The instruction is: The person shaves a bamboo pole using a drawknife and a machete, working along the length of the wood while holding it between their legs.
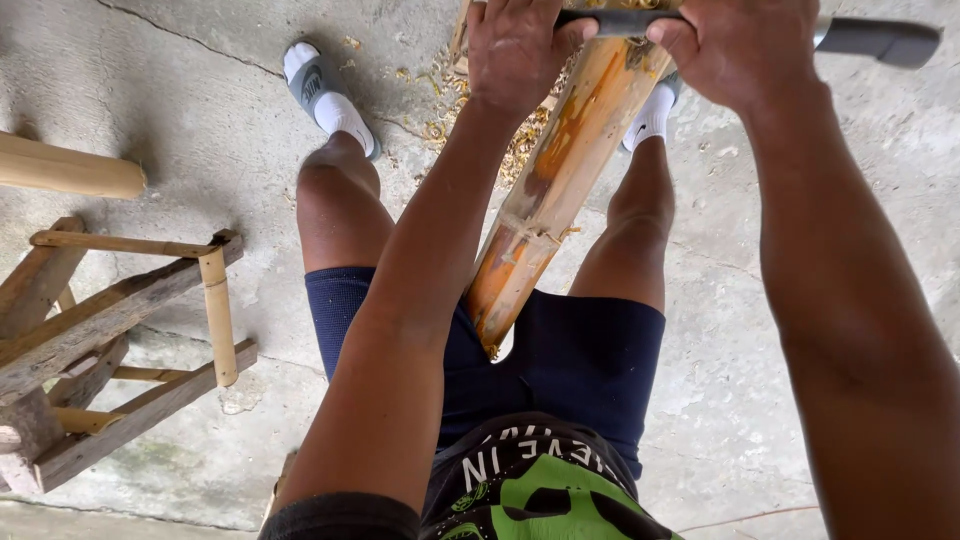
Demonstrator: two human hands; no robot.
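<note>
The top of the bamboo (560, 170) runs out of the picture. Its low end hides between the legs. The tool (860, 38) is partly hidden under the left hand (515, 45) and right hand (745, 45), so its blade cannot be seen. The wooden frame (110, 320) is cut off at the left edge.

Navy shorts (590, 360), black-and-green printed shirt (540, 490), white socks (340, 112), grey slides (308, 80).
</note>
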